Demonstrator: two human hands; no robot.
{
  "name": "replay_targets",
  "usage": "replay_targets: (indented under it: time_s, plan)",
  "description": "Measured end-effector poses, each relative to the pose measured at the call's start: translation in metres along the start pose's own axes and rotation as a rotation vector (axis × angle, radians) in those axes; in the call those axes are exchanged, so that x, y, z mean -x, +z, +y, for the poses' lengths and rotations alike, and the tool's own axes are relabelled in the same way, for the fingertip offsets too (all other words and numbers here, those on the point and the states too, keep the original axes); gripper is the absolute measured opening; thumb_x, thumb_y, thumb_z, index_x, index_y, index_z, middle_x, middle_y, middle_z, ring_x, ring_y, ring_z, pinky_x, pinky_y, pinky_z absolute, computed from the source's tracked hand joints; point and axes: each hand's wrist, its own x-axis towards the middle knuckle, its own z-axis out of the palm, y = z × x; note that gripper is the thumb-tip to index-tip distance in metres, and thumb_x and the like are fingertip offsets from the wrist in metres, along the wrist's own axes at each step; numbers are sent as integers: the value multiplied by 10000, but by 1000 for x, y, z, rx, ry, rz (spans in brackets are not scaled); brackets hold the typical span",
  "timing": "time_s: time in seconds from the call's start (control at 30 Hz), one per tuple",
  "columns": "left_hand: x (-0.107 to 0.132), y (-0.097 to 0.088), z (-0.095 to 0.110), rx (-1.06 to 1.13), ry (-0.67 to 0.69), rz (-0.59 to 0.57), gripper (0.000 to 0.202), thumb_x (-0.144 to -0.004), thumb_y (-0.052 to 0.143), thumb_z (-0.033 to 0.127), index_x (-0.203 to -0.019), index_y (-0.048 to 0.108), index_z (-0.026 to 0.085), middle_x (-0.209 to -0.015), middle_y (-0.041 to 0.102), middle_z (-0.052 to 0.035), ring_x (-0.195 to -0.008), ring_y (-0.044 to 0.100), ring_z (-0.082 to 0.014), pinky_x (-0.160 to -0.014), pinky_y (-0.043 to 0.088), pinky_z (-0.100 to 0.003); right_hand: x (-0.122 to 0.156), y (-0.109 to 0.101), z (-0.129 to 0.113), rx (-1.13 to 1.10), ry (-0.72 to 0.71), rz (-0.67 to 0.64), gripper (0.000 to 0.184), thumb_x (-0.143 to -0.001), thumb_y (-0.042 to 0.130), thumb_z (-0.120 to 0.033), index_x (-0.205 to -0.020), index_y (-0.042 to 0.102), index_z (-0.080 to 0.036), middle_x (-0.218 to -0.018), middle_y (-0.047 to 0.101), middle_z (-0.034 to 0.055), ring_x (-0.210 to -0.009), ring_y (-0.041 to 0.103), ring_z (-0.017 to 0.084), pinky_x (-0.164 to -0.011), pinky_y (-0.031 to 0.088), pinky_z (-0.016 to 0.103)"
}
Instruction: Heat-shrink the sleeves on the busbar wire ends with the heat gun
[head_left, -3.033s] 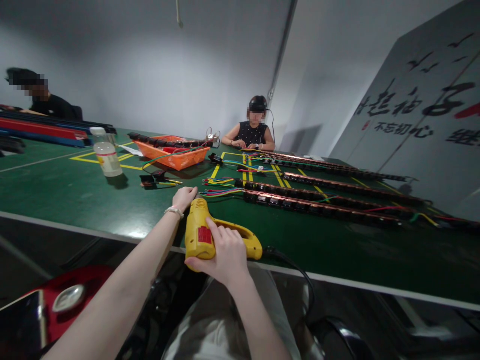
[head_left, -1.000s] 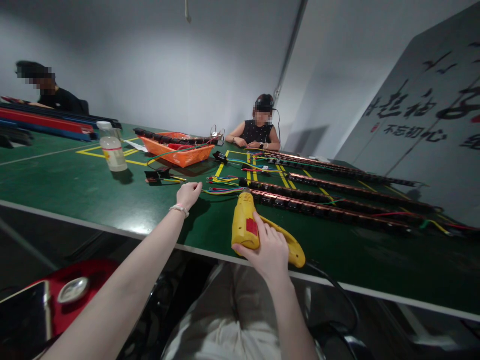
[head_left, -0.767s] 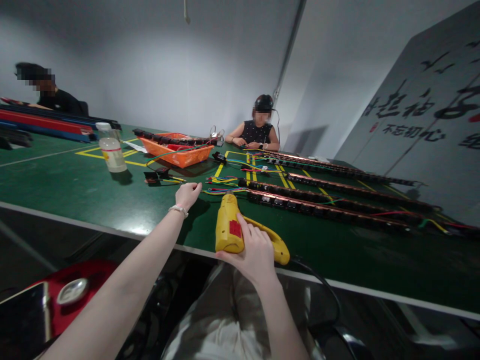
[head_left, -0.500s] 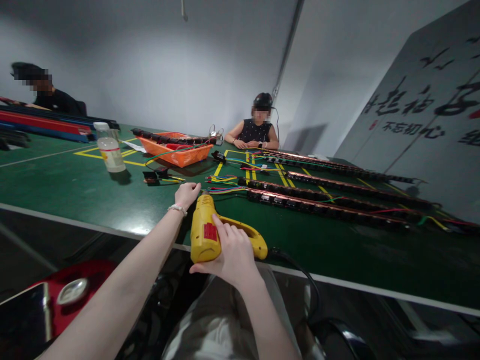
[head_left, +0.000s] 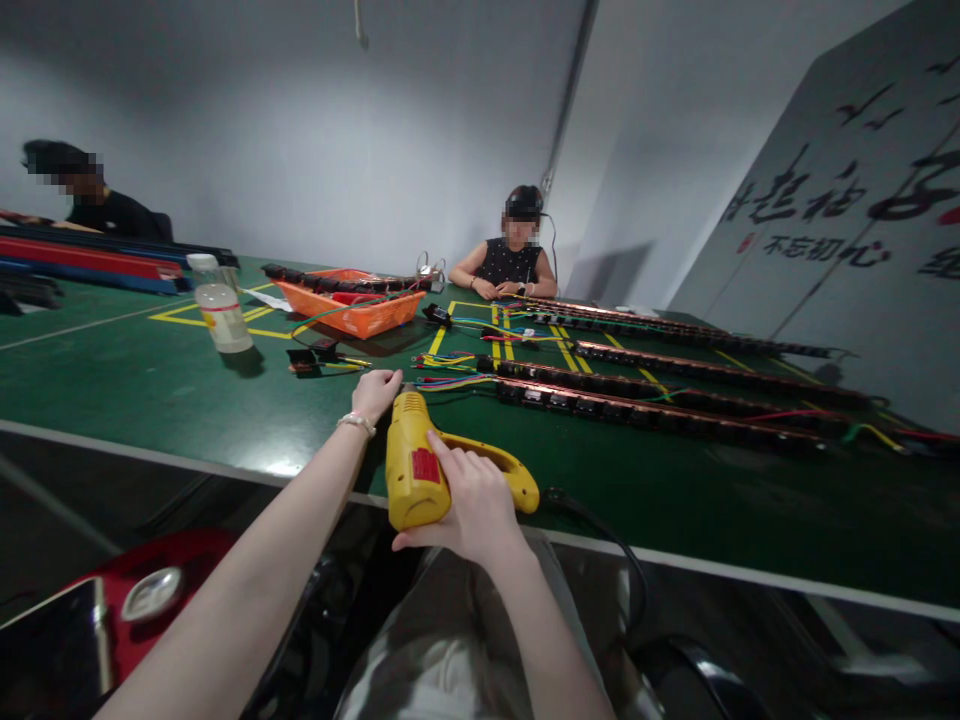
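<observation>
My right hand [head_left: 480, 505] is wrapped around a yellow heat gun [head_left: 416, 470] with a red label, its nozzle pointing away from me over the green table. Just left of the nozzle, my left hand [head_left: 377, 393] is closed, wearing a bracelet. What its fingers pinch is hidden. Coloured wires [head_left: 457, 382] end close to those fingers and run right to a long strip of black parts with copper-coloured bars [head_left: 600, 408]. A second such strip [head_left: 555, 373] lies right behind it.
An orange basket [head_left: 367, 322], a bottle [head_left: 223, 315] and a small black part with wires [head_left: 315, 362] stand on the table [head_left: 187, 400]. More strips [head_left: 675, 360] lie farther back. Two people sit across. A red stool [head_left: 187, 550] holding a phone is at lower left.
The heat gun and my right hand have shifted slightly right. My left hand stays closed in nearly the same place. The view has moved a little.
</observation>
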Motion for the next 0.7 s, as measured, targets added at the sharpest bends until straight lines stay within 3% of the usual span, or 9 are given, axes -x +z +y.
replay_targets:
  time_s: [0.5,0.7]
  plan:
    - [2,-3,5,4,-41,-32,457,-825,342,488,-657,632,177,-689,597,-40,-656,489,-146,-543,242,-235,15,-22,70,169,73,108,1137,-491,557,-828,-1375,346,-146,-1029,624,98,-898,576,247,-800,415,364]
    - [2,-2,5,7,-36,-40,461,-816,335,494,-638,617,177,-671,584,-41,-640,475,-143,-538,235,-235,19,-19,77,266,104,186,1058,-563,551,-792,-1370,353,-137,-1000,622,92,-871,568,236,-778,391,339]
